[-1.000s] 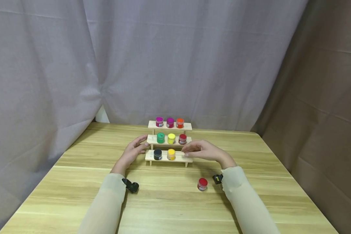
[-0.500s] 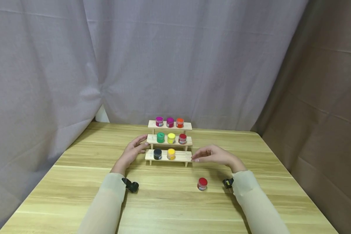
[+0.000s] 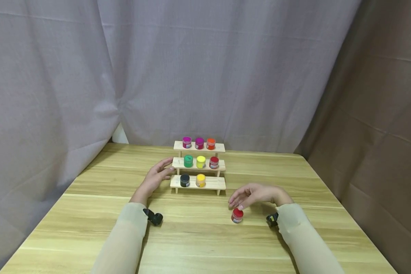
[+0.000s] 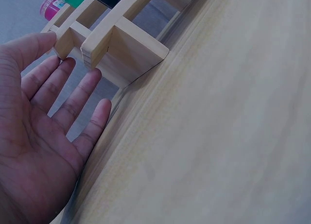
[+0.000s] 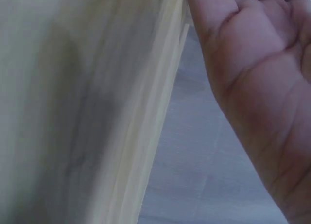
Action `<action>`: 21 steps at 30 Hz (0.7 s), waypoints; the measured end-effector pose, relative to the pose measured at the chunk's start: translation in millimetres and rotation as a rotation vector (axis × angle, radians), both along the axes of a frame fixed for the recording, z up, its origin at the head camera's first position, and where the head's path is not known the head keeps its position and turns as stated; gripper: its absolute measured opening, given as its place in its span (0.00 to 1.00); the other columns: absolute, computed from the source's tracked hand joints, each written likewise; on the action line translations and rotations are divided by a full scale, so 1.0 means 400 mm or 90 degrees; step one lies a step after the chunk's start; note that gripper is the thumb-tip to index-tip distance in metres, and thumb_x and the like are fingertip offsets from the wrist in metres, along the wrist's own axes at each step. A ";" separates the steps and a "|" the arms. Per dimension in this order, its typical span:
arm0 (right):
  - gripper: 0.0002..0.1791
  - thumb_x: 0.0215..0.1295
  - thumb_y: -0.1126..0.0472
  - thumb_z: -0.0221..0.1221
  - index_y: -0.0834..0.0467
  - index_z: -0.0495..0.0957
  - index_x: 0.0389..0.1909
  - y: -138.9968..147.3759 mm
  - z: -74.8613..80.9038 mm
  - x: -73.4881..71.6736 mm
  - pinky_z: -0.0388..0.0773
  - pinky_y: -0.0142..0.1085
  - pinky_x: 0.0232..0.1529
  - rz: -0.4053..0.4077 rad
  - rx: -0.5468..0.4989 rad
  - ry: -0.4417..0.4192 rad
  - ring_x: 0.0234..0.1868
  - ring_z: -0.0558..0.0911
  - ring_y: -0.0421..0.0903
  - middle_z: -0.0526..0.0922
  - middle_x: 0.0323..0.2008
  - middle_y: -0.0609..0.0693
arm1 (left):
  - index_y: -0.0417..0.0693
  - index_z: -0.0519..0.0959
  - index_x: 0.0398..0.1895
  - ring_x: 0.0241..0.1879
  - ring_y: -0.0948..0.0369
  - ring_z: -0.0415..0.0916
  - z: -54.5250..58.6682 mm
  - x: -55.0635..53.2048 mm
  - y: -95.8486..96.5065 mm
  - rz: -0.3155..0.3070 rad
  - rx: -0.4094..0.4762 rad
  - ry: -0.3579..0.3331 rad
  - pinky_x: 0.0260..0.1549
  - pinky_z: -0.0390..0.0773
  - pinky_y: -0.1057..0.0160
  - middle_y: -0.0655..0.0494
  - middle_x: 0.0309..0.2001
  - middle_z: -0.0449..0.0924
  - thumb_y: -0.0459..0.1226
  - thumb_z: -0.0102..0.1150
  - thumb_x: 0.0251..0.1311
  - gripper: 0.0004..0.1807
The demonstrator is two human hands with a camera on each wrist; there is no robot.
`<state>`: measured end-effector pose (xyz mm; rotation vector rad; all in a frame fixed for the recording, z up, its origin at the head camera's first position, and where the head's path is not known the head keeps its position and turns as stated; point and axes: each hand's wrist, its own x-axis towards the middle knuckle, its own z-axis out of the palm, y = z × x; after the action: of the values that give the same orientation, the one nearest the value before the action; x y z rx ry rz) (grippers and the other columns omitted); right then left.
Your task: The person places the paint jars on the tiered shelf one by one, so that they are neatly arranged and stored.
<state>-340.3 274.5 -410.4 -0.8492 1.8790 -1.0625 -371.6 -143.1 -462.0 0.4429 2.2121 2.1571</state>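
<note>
My left hand (image 3: 153,179) is at the left end of a three-step wooden rack (image 3: 215,183). In the left wrist view, its extended fingertips are right at the ends of the shelves. A paint jar with a red lid (image 3: 237,218) stands upright on the table, in front of the rack and to its right. Over it is my right hand (image 3: 257,194), with the thumb tip at the lid and the fingers reaching past the jar's far side. The right wrist view shows only the palm (image 5: 262,73) and finger bases; the jar is out of sight there.
The top shelf bears two magenta-purple jars (image 3: 199,144) and an orange jar (image 3: 210,144). Green (image 3: 188,161), yellow (image 3: 201,162) and dark red (image 3: 214,163) jars stand mid-rack. Black (image 3: 185,180) and amber-yellow (image 3: 200,180) jars are below. A grey curtain (image 3: 205,76) hangs behind.
My right hand has moved away from the lower shelf's right end, toward me and rightward, down to the red-lidded jar. My left hand has stayed at the rack.
</note>
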 end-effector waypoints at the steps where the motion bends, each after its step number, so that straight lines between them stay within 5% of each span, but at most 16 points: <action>1: 0.23 0.69 0.65 0.63 0.67 0.74 0.62 0.001 -0.003 -0.001 0.78 0.42 0.61 0.007 -0.004 -0.015 0.61 0.79 0.57 0.79 0.59 0.64 | 0.45 0.64 0.75 0.65 0.42 0.71 0.010 0.008 0.000 -0.004 0.003 -0.002 0.61 0.74 0.43 0.44 0.74 0.62 0.40 0.58 0.72 0.31; 5: 0.24 0.68 0.68 0.62 0.68 0.73 0.63 0.003 -0.010 -0.003 0.78 0.44 0.60 0.032 -0.008 -0.046 0.62 0.78 0.59 0.77 0.61 0.66 | 0.41 0.63 0.75 0.65 0.40 0.69 0.050 0.041 0.001 -0.018 0.011 -0.010 0.63 0.71 0.39 0.41 0.74 0.61 0.36 0.56 0.72 0.30; 21: 0.19 0.67 0.65 0.64 0.61 0.80 0.58 -0.001 -0.011 0.000 0.81 0.40 0.56 0.054 0.032 0.018 0.53 0.83 0.52 0.86 0.51 0.58 | 0.39 0.62 0.75 0.65 0.39 0.69 0.056 0.046 0.004 -0.017 0.007 -0.011 0.63 0.71 0.39 0.40 0.74 0.61 0.36 0.55 0.73 0.30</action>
<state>-340.2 274.0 -414.7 -0.9110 1.8678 -0.9521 -353.4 -141.5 -439.6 0.4488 2.1739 2.1524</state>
